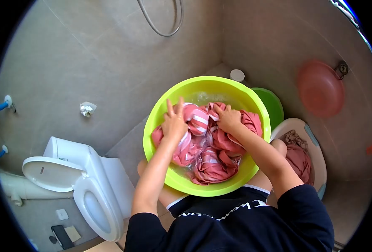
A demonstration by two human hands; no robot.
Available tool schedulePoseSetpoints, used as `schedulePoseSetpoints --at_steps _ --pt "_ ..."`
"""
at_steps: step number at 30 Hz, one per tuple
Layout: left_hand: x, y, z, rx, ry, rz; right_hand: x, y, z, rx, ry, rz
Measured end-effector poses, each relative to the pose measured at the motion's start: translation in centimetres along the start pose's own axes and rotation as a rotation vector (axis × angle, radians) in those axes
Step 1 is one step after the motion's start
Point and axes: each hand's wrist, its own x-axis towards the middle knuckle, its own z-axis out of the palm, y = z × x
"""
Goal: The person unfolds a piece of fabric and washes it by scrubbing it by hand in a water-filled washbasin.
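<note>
Indoors, grey walls (110, 46) around white toilet (94, 185) and lime basin (211, 191) of pink cloth (217, 166).

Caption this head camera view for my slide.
Left hand and right hand on wet pink cloth with white stripes in a lime-yellow basin.

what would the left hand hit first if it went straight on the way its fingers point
Probably the basin: its far wall lies just ahead of the left hand, though depth is unclear.
</note>
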Motion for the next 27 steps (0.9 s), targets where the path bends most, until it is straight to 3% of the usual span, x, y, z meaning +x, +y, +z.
schedulePoseSetpoints --at_steps 1,2,3,5,8,9,10,12,13,15,16,18,19,21,22,24,25,26,27 --pt "0.7 -0.6 3.5 0.195 0.052 0.113 0.5 -0.2 0.2 -0.006 -0.084 0.004" --pt "1.1 -1.4 4.5 0.135 0.099 0.128 0.1 -0.5 -0.4 -0.006 -0.155 0.006" --pt "0.1 0.5 4.8 0.183 -0.076 0.203 1.2 -0.3 0.1 -0.017 -0.162 0.004" --pt "-0.5 0.9 5.9 0.120 -0.125 0.213 1.5 -0.2 2.4 -0.240 -0.028 -0.185" --pt "1.6 0.6 7.7 0.098 -0.171 0.217 3.4 -0.8 5.1 -0.334 0.002 -0.210" --pt "2.7 0.5 8.3 0.107 -0.185 0.212 4.7 -0.9 4.3 -0.343 -0.168 -0.244" --pt "3.7 0.1 10.2 0.105 -0.193 0.211 5.5 -0.8 5.1 -0.341 -0.177 -0.245" --pt "5.8 -0.2 13.1 0.213 -0.033 0.182 6.8 -0.3 6.2 -0.021 -0.264 -0.232" --pt "6.2 -0.3 13.4 0.212 -0.034 0.186 7.0 0.1 6.1 -0.021 -0.264 -0.228" --pt "6.7 0.1 10.5 0.228 0.044 0.331 6.9 0.3 4.1 0.394 -0.419 -0.085" --pt "7.9 -0.5 10.6 0.230 0.049 0.333 7.6 0.8 6.2 0.394 -0.413 -0.085" --pt "10.1 -1.6 11.6 -0.603 -0.322 0.119 8.6 2.6 12.5 0.171 -0.096 -0.294" --pt "10.3 -1.4 11.6 -0.600 -0.325 0.125 7.4 3.0 11.2 0.173 -0.093 -0.288" --pt "10.5 -0.8 11.2 -0.444 -0.096 0.139 4.4 3.7 6.8 0.681 -0.146 0.346" --pt "11.2 -1.1 11.4 -0.443 -0.093 0.149 4.0 4.3 7.2 0.681 -0.136 0.351" --pt "11.9 -2.3 12.2 -0.970 0.076 0.226 2.4 4.9 7.9 1.018 0.006 0.375" --pt "12.0 -2.5 12.2 -1.036 0.048 0.113 1.6 5.3 7.6 1.192 -0.004 0.365" --pt "11.3 -2.1 8.7 -1.359 -0.157 0.123 -0.4 4.9 4.6 1.644 0.025 0.404" --pt "11.6 -2.4 8.3 -1.390 -0.178 0.130 -1.0 4.8 3.2 1.685 0.032 0.442"
